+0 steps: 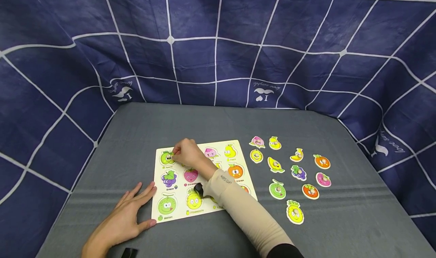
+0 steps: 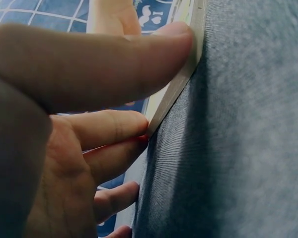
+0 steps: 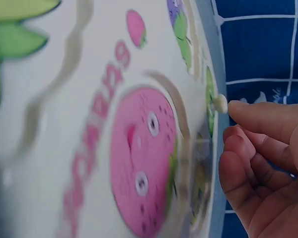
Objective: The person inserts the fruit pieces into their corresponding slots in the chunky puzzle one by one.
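A pale fruit puzzle board (image 1: 182, 210) lies flat on the grey table, with printed fruit pictures such as a strawberry (image 3: 144, 158) and a melon (image 1: 167, 205). At its far left corner my right hand (image 1: 190, 152) pinches the small knob (image 3: 220, 103) of the green apple piece (image 1: 167, 158). The thumb tip meets the knob in the right wrist view, while the other fingers curl below. My left hand (image 1: 124, 216) is spread at the board's left edge, fingertips and thumb touching it. The thumb lies against the rim in the left wrist view.
Several loose knobbed fruit pieces lie right of the board, among them a pineapple (image 1: 295, 212), a melon piece (image 1: 277, 190), grapes (image 1: 298, 173), a banana (image 1: 297, 155) and an orange (image 1: 321, 162). A blue checked curtain (image 1: 218, 57) surrounds the grey table (image 1: 238, 118).
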The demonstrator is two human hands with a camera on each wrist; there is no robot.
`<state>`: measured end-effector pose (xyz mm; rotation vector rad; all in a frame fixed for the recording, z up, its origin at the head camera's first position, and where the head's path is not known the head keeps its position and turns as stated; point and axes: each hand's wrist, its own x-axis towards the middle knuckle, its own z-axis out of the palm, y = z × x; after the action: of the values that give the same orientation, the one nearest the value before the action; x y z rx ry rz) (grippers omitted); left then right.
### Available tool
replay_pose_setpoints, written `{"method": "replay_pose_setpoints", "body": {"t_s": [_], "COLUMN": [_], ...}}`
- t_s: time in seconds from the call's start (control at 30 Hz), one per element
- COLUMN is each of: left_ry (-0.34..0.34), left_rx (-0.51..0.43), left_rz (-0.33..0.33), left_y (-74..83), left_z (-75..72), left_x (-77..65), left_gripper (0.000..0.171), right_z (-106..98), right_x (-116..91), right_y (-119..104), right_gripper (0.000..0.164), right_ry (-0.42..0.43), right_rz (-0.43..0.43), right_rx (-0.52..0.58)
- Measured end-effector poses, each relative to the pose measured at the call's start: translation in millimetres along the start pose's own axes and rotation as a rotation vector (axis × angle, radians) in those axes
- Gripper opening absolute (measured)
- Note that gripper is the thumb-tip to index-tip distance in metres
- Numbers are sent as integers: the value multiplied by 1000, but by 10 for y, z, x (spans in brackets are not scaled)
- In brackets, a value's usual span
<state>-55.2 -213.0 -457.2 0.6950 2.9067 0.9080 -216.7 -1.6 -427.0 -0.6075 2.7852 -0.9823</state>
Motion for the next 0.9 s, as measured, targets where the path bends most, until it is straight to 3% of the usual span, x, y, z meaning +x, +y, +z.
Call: {"method": "replay_pose_setpoints", "body": {"t_s": [0.4,0.63,0.9], "left_ry": [-19,-25,-35], "left_rx": [-32,-57,-75], "left_rz": [-12,-9,-24], "left_y": [-11,-13,-9], "left_z": [-5,12,15], "left_x": [3,14,28], "left_gripper": [87,88,88], "right_z": [-343,-640,-928], "right_x": [-270,-527,-881], "right_y": [122,363,686], "right_gripper": [7,9,9], "right_ry": [32,85,175], "right_rz": [-9,-25,12], "right_rx": [32,46,45]}}
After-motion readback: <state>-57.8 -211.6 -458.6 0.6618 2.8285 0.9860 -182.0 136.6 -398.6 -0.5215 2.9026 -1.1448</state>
